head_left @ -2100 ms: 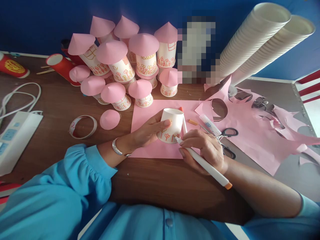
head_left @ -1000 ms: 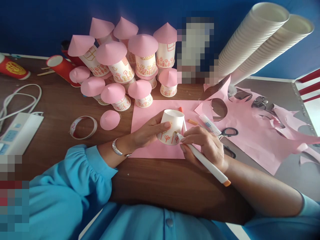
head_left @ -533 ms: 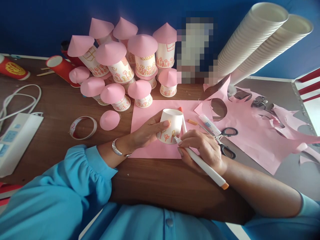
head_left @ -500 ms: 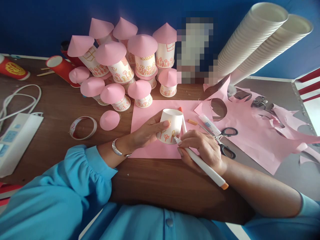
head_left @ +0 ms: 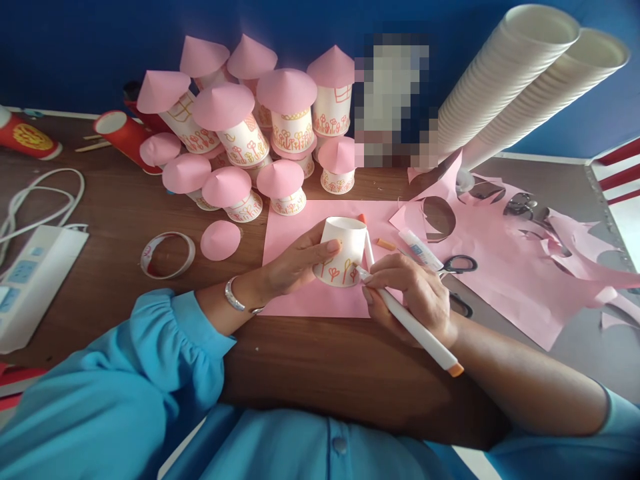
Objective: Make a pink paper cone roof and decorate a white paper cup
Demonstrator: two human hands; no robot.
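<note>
My left hand [head_left: 303,261] grips a white paper cup [head_left: 345,241], tilted with its wide end downward. Red and yellow-orange flowers are drawn round the cup's lower part. In my right hand [head_left: 413,293] is a white marker [head_left: 423,337] with an orange end, its tip at or close to the cup's lower right side. Beneath the cup lies a pink paper sheet [head_left: 290,223]. A second marker with a red-orange end [head_left: 362,218] lies behind the cup, partly hidden. Black-handled scissors [head_left: 460,264] lie beside my right hand, which covers part of them.
Decorated cups with pink cone roofs [head_left: 287,93] crowd the back left. Two tall stacks of paper cups [head_left: 500,87] lean at the back right, above cut pink paper scraps [head_left: 520,267]. A tape roll [head_left: 167,255], a pink cone [head_left: 221,240] and a power strip [head_left: 45,287] are at left.
My right hand and the marker have shifted slightly right, and the marker tip has moved from the drawn flower toward the cup's right edge. My left hand keeps its hold on the cup.
</note>
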